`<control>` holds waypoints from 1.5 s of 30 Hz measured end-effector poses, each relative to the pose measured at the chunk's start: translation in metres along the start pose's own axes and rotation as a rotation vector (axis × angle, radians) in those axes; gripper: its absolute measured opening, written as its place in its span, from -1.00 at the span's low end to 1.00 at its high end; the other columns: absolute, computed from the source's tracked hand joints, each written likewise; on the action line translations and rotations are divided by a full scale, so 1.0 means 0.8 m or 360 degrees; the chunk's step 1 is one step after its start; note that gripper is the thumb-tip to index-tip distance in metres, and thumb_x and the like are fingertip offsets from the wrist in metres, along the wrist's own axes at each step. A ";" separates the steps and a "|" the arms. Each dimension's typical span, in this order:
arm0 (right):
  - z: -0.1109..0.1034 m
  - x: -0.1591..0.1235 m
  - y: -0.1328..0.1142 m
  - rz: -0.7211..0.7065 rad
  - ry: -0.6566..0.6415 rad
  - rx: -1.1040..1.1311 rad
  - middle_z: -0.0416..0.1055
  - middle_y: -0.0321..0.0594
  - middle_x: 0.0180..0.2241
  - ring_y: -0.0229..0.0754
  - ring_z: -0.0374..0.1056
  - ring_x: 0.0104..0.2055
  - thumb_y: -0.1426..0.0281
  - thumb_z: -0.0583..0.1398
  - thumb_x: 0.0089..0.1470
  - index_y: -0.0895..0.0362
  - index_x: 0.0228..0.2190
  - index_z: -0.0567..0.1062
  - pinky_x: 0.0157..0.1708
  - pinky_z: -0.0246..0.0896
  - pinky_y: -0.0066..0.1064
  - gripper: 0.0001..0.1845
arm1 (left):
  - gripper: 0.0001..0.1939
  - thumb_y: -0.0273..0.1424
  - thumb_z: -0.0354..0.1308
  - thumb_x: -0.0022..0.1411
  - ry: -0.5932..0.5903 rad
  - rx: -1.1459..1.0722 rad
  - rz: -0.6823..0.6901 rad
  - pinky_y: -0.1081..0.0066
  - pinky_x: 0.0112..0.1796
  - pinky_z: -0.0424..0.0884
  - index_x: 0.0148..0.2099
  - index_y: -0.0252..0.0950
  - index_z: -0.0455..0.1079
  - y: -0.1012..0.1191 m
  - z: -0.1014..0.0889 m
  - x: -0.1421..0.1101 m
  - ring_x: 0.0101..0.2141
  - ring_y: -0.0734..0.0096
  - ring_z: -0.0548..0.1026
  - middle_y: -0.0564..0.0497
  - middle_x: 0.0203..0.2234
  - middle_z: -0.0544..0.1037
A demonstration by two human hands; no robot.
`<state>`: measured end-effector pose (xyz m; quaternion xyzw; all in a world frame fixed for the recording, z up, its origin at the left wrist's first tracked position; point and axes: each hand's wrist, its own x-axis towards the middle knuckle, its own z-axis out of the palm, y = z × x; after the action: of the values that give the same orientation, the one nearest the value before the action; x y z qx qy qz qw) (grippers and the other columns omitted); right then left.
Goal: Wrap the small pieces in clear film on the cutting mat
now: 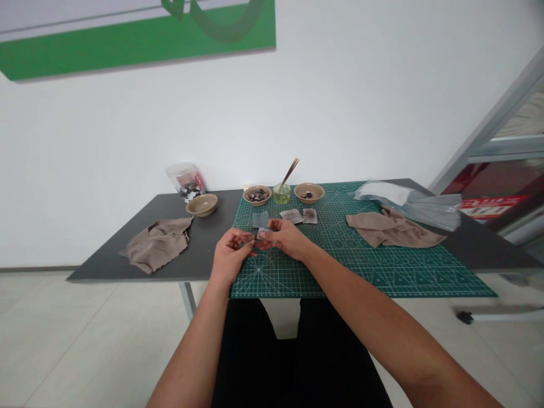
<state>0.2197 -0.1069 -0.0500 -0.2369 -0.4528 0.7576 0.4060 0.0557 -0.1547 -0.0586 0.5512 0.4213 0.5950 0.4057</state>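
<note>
Above the green cutting mat (pixel 297 277), my two hands meet close together. My right hand (pixel 289 238) pinches a small grey-white piece of sheet (pixel 264 231), perhaps abrasive paper. The fingers of my left hand (pixel 233 249) are closed on a tiny dark piece (pixel 254 238), mostly hidden, which touches or nearly touches the sheet. Just beyond lie a blue-grey square (pixel 260 219) and two pale squares with dark smudges, one wider (pixel 291 215) and one smaller (pixel 310 215).
Along the back stand a bowl of dark pieces (pixel 257 195), a glass jar (pixel 281 195) holding thin sticks, and a bowl with few pieces (pixel 309 193). Leftward are another bowl (pixel 202 205), a plastic tub (pixel 186 180) and a brown cloth (pixel 159 245). Rightward lie a second cloth (pixel 393 228) and plastic bag (pixel 419 207).
</note>
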 end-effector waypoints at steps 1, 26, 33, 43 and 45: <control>0.000 0.000 0.000 0.0007 0.0002 0.0013 0.46 -0.34 -0.53 -0.13 0.47 -0.45 0.28 0.47 -0.42 0.13 -0.54 0.22 -0.43 0.38 -0.31 -0.45 | -0.79 -0.36 0.29 -0.03 -0.0013 -0.0006 0.0000 0.44 -0.52 0.47 -0.35 -0.29 0.34 0.000 0.000 0.000 -0.51 0.50 0.40 0.09 -0.50 0.43; -0.002 -0.004 -0.004 0.0247 -0.0110 0.0035 0.44 -0.33 -0.53 -0.27 0.40 -0.50 0.30 0.46 -0.36 0.17 -0.47 0.38 -0.47 0.27 -0.45 -0.56 | -0.89 -0.37 0.27 0.01 -0.0075 0.0603 0.0317 0.48 -0.43 0.28 -0.36 -0.27 0.44 0.014 0.000 -0.001 -0.44 0.49 0.35 0.07 -0.48 0.39; -0.003 -0.003 0.000 0.0211 -0.0226 -0.0117 0.45 -0.27 -0.49 -0.29 0.37 -0.47 0.26 0.42 -0.26 0.23 -0.44 0.49 -0.44 0.25 -0.45 -0.63 | -0.90 -0.37 0.26 0.01 -0.0059 0.0711 0.0307 0.48 -0.44 0.24 -0.37 -0.26 0.46 0.013 -0.001 -0.001 -0.49 0.52 0.31 0.11 -0.53 0.35; -0.001 -0.004 -0.001 0.0142 -0.0167 -0.0245 0.44 -0.27 -0.53 -0.28 0.35 -0.50 0.21 0.40 -0.24 0.23 -0.47 0.52 -0.47 0.24 -0.44 -0.65 | -0.92 -0.39 0.25 0.01 -0.0041 0.0761 0.0301 0.49 -0.45 0.30 -0.37 -0.26 0.49 0.011 0.002 0.000 -0.50 0.53 0.35 0.08 -0.49 0.39; -0.001 -0.002 0.001 0.0128 -0.0168 -0.0245 0.44 -0.27 -0.52 -0.29 0.35 -0.51 0.21 0.40 -0.25 0.22 -0.44 0.52 -0.48 0.24 -0.44 -0.63 | -0.92 -0.39 0.25 0.00 0.0000 0.0707 0.0332 0.48 -0.41 0.35 -0.39 -0.27 0.47 0.009 0.002 -0.001 -0.46 0.52 0.39 0.05 -0.41 0.43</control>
<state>0.2206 -0.1078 -0.0510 -0.2451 -0.5207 0.7477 0.3313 0.0574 -0.1574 -0.0518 0.6675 0.4826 0.5264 0.2110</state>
